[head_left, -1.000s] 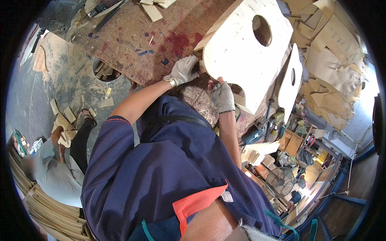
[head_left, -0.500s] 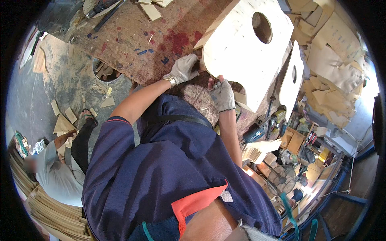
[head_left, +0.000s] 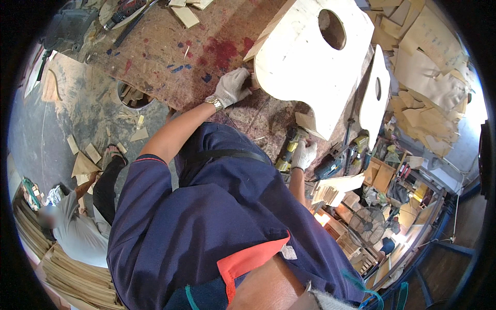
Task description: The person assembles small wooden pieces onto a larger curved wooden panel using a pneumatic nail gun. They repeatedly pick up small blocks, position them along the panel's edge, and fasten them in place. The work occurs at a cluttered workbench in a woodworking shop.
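Observation:
A pale wooden assembly (head_left: 294, 67) with curved cut-outs and an oval hole lies on the stained workbench (head_left: 155, 67). My left hand (head_left: 232, 88), in a white work glove, is closed on its near left edge; the fingertips are partly hidden there. My right hand (head_left: 304, 155), gloved with bare fingertips, is low over the bench beside a yellow-green power drill (head_left: 287, 151). Its fingers are bunched together, and whatever they hold, if anything, is too small to see. A small wood block (head_left: 306, 123) shows under the assembly's cut-out.
A second cut panel (head_left: 373, 98) leans at the right, near a blue power tool (head_left: 329, 166). Another drill (head_left: 124, 13) lies at the far left. A floor fan (head_left: 367, 226) stands lower right. A person (head_left: 82, 227) sits at left among wood offcuts (head_left: 85, 164).
My right hand has left the assembly's edge and moved right and nearer to me, beside the yellow-green drill. My left hand stays at the edge. The view has shifted slightly.

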Motion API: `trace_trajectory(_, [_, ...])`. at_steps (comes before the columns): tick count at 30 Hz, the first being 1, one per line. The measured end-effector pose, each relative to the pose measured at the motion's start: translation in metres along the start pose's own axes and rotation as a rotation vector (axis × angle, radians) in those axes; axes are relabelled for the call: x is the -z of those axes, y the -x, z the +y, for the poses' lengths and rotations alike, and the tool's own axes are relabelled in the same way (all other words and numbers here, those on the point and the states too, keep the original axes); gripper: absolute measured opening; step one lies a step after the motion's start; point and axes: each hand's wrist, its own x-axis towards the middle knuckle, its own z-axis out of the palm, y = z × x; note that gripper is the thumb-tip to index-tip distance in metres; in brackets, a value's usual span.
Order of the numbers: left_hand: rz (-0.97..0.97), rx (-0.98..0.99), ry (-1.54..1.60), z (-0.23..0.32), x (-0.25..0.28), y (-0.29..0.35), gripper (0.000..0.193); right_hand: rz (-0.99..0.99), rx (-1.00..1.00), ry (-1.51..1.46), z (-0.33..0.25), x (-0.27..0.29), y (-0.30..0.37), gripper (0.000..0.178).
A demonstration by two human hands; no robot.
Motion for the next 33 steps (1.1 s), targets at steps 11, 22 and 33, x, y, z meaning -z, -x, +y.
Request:
trace_trajectory(11, [0.032, -0.005, 0.015, 0.001, 0.000, 0.000, 0.056, -0.237, -0.222, 0.092, 0.045, -0.016, 0.022, 0.050])
trace_trajectory(22, [0.036, 0.001, 0.005, 0.004, 0.004, 0.000, 0.056, -0.272, -0.161, 0.060, 0.038, -0.014, 0.016, 0.058])
trace_trajectory(33, [0.023, 0.000, 0.050, 0.004, 0.004, -0.001, 0.054, -0.450, 0.164, -0.298, -0.054, 0.086, 0.025, 0.032])
